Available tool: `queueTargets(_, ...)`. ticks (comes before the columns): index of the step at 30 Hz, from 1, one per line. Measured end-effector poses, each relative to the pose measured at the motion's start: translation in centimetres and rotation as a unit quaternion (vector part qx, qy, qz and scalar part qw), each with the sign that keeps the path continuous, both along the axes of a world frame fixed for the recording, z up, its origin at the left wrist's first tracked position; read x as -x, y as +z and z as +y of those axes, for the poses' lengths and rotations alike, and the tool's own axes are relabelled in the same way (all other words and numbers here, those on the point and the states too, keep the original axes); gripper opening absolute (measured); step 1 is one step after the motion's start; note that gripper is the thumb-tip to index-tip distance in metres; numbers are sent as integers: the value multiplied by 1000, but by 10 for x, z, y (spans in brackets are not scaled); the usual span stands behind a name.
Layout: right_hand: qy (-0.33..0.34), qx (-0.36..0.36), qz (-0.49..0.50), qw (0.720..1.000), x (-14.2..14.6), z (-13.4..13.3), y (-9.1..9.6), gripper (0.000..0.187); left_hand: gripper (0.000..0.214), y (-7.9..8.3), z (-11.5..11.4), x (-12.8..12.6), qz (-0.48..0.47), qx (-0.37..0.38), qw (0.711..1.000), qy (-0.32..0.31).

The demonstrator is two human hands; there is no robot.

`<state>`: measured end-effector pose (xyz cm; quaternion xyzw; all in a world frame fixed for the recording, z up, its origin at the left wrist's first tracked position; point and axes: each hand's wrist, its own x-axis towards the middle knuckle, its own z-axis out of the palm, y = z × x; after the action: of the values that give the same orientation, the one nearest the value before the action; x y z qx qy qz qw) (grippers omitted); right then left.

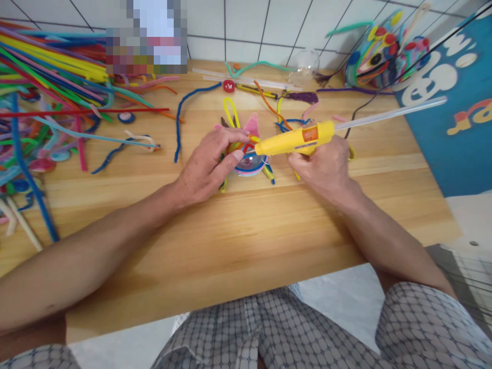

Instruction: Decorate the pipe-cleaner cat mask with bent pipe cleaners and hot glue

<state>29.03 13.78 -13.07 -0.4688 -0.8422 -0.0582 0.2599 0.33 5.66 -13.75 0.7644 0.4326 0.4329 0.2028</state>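
My right hand [326,166] is closed around the handle of a yellow hot glue gun [298,141], with a long clear glue stick [390,114] jutting from its back. The gun's nozzle points left, at a small craft figure [250,165] made of a clear plastic dome ringed with blue and pink pipe cleaner. Pink pointed pieces and a yellow loop rise from the figure's far side. My left hand [211,161] grips the figure from the left, thumb and fingers on its top near the nozzle. Those fingers hide part of it.
Many coloured pipe cleaners [57,66] are heaped on the left. A blue pipe cleaner [179,123], a red button-like piece [228,86] and a yellow utility knife [255,91] lie beyond my hands. A clear dome [307,64] and a decorated craft piece [372,59] stand back right; a black cord crosses there.
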Motion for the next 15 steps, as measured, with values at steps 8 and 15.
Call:
queueTargets(8, 8, 25, 5, 1000, 0, 0, 2, 12, 41, -2, 1, 1, -39, 18, 999, -5)
queueTargets(15, 8, 69, 67, 995, -1, -1, 4, 7, 35, -3, 1, 2, -54, 38, 998, -6)
